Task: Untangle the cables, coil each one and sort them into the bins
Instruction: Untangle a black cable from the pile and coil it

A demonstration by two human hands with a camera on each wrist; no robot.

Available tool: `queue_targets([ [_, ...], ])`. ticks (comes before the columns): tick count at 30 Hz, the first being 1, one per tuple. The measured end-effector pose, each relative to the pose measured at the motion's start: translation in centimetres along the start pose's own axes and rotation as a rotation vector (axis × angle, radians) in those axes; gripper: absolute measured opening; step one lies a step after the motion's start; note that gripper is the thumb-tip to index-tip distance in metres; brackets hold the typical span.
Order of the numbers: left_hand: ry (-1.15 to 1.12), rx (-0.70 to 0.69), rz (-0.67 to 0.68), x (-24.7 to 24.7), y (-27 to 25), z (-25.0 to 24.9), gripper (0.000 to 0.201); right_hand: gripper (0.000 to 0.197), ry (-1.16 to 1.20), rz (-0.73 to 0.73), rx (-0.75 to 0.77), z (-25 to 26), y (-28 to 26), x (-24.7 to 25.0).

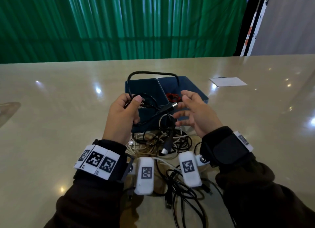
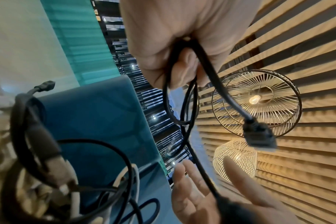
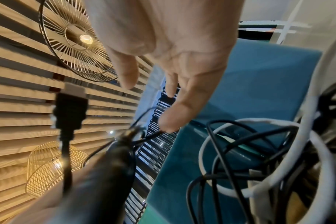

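My left hand (image 1: 126, 111) grips a looped black cable (image 1: 148, 73) above the blue bins (image 1: 199, 93); one loop arcs high over the bin rims. In the left wrist view the fingers curl round the black cable (image 2: 184, 63), and its plug (image 2: 259, 134) dangles free. The same plug (image 1: 173, 106) points toward my right hand (image 1: 192, 110), which hovers open beside it, fingers spread, holding nothing. The right wrist view shows that open hand (image 3: 173, 94) near the plug (image 3: 71, 109). A tangle of white and black cables (image 1: 158, 140) lies on the table under both hands.
A red cable (image 1: 173, 96) lies coiled inside the right-hand bin. More black cables with USB plugs (image 1: 184, 190) sprawl near the table's front edge. A white sheet of paper (image 1: 227, 81) lies at the back right. The glossy beige table (image 1: 59, 117) stretches left and right.
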State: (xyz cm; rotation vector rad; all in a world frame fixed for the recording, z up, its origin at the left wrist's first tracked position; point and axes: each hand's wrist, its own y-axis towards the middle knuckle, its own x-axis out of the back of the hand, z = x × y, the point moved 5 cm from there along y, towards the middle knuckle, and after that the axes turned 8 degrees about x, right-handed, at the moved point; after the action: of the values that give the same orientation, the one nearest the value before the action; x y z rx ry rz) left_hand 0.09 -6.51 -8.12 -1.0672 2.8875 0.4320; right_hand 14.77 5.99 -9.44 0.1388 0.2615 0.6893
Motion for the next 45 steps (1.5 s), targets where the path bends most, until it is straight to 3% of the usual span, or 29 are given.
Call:
queue_targets([
  [5,-0.157,0.034,0.048,-0.2,0.2,0.2,0.014,0.029,-0.106,0.293,-0.074,0.0,-1.0,-1.5],
  [8,-0.213,0.06,0.155,-0.7,-0.1,0.3,0.008,0.022,-0.214,0.388,0.029,0.1,-1.3,-2.3],
  [13,-0.176,0.082,0.313,-1.9,-0.7,0.5,0.019,0.011,-0.263,0.26,0.25,1.0,-0.7,-1.6],
  [17,-0.149,0.099,0.328,-2.4,-1.0,1.0,0.033,0.014,-0.336,0.299,0.297,0.7,-0.5,-1.7],
  [19,-0.134,0.119,0.321,-2.6,-1.1,1.1,0.04,0.005,-0.408,0.272,0.361,0.7,-0.3,-1.7],
  [20,-0.112,0.118,0.333,-2.7,-1.1,1.1,0.044,0.01,-0.457,0.228,0.393,0.7,-0.1,-1.5],
  [24,-0.115,0.138,0.473,-3.3,-1.2,1.3,0.077,0.013,-0.654,0.102,0.553,1.2,0.5,-0.7],
  [28,-0.243,0.149,0.566,-3.2,-1.2,1.1,0.072,0.035,-0.729,-0.011,0.688,1.6,0.3,-0.7],
  [32,-0.355,0.132,0.623,-2.6,-1.1,0.6,0.068,0.04,-0.717,-0.048,0.746,2.0,0.0,-0.8],
  [35,-0.334,0.119,0.59,-2.2,-0.8,0.6,0.063,0.033,-0.732,-0.055,0.734,2.3,0.0,-0.4],
  [37,-0.302,0.103,0.534,-2.1,-0.7,0.8,0.044,0.024,-0.727,-0.077,0.687,2.1,-0.3,-0.2],
  [40,-0.284,0.099,0.395,-2.0,-0.5,0.9,0.018,0.03,-0.72,-0.064,0.645,1.6,-0.4,-0.4],
  [45,-0.059,0.0,0.177,-1.3,-0.3,0.4,0.02,0.027,-0.566,0.091,0.568,1.2,-1.0,-1.8],
])
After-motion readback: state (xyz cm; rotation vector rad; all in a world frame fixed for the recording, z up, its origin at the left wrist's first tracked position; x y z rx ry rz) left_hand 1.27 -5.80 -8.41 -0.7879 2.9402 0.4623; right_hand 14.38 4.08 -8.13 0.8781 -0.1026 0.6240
